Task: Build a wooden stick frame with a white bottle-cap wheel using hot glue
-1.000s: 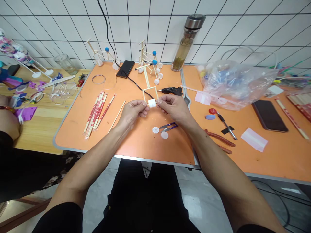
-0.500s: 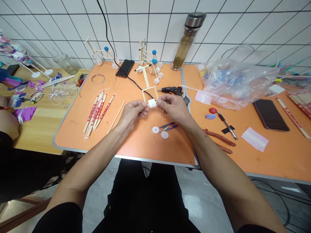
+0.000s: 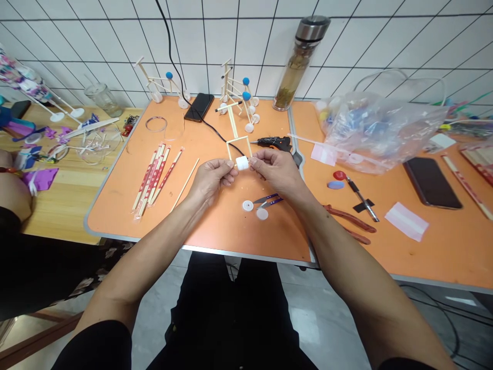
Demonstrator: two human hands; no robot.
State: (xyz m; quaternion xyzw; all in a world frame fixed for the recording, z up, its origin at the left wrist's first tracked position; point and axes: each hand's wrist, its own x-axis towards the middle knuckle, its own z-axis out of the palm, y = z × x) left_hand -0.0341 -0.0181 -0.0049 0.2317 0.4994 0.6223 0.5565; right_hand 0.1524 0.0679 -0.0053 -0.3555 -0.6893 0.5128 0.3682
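Between my two hands is a frame of pale wooden sticks (image 3: 233, 122), with a crossbar at its far end and a fork at the near end. A white roller-like piece (image 3: 242, 163) sits between the fork's tips. My left hand (image 3: 215, 177) pinches the left tip by this piece. My right hand (image 3: 271, 167) pinches the right tip. Both hands are closed, and the fingers hide the joints. Below them on the table lie small scissors (image 3: 269, 200), a white disc with a centre hole (image 3: 248, 206) and a plain pale disc (image 3: 262, 214).
Wrapped chopsticks (image 3: 154, 180) lie left, beside one bare stick (image 3: 185, 185). Behind are a glue gun (image 3: 271, 143), stick tricycle models (image 3: 231, 85), a phone (image 3: 199, 107) and a tea bottle (image 3: 296, 67). Right are pliers (image 3: 350, 220) and a plastic bag (image 3: 381, 128). A person sits left.
The view has shifted slightly. Both hands keep the same pinch on the stick frame, with no other clear movement.
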